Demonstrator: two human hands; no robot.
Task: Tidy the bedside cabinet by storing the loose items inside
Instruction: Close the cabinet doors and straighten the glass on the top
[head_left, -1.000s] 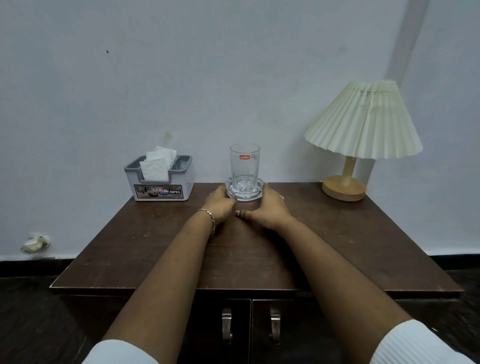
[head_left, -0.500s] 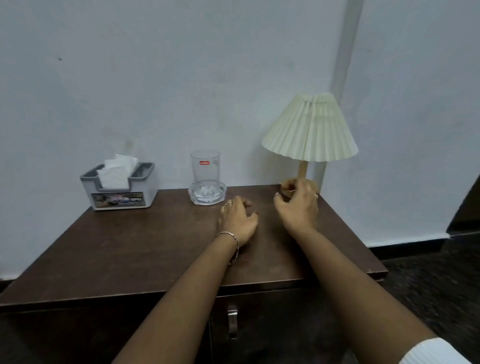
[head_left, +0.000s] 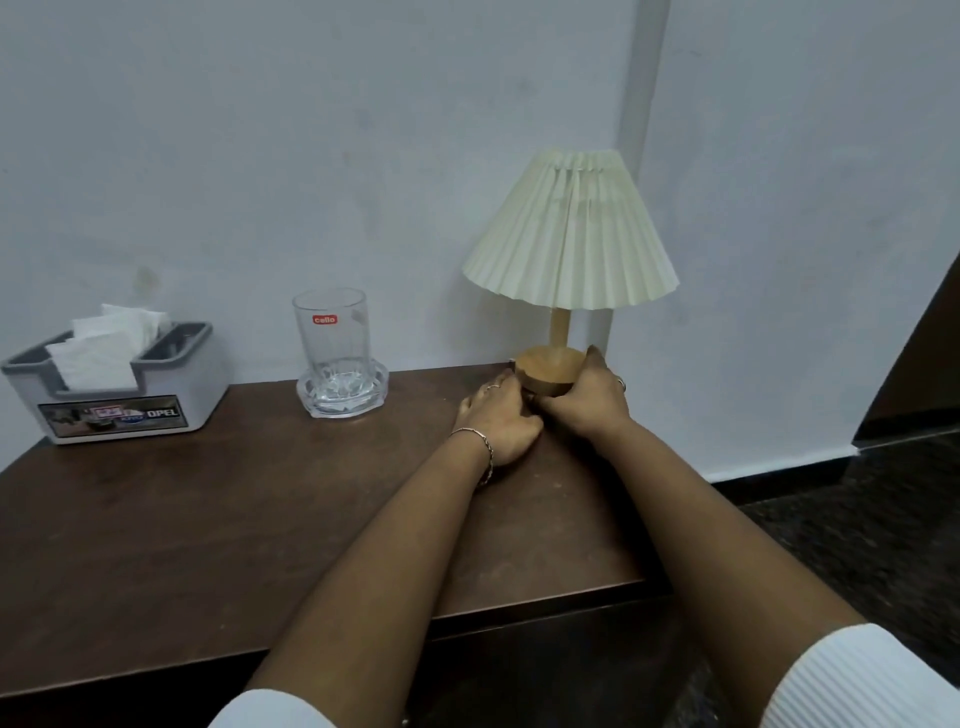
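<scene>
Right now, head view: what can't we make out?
- Lamp base, near side: covered by the right hand gripping it.
- Left hand: whether its fingers grip or only touch the base is unclear.
- Cabinet front: dark, crossed by both forearms and cut off by the bottom edge; no doors or handles readable.
- Tissue box label: blurred apart from "OPEL".

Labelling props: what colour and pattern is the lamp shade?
The lamp shade is cream with vertical pleats; head view shows it best.

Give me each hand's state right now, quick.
Left hand: fingers against the lamp base; grip cannot be told.
Right hand: curled round the lamp base, holding it.
</scene>
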